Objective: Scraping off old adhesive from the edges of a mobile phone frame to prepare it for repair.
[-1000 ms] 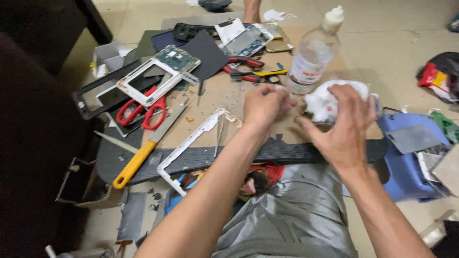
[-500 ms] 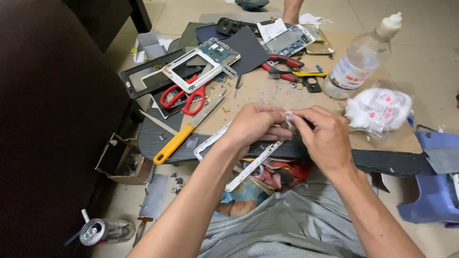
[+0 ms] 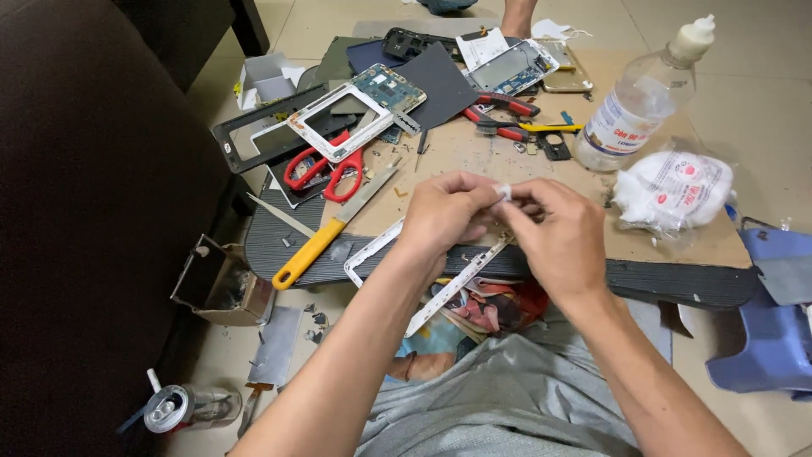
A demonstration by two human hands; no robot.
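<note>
Both hands, left (image 3: 444, 216) and right (image 3: 558, 237), pinched a small white wad (image 3: 504, 191) above the thin white rectangular plastic frame (image 3: 440, 283).

White phone frame (image 3: 440, 283) held tilted, a small white wad (image 3: 504, 191) above it.

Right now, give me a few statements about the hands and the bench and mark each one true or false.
1. Both hands, left hand and right hand, pinch a small white piece. True.
2. The red scissors lie right of the clear bottle. False: they lie to its left.
3. The yellow-handled knife is in the right hand. False: it lies on the board.
4. A white frame hangs below the hands. True.
</note>
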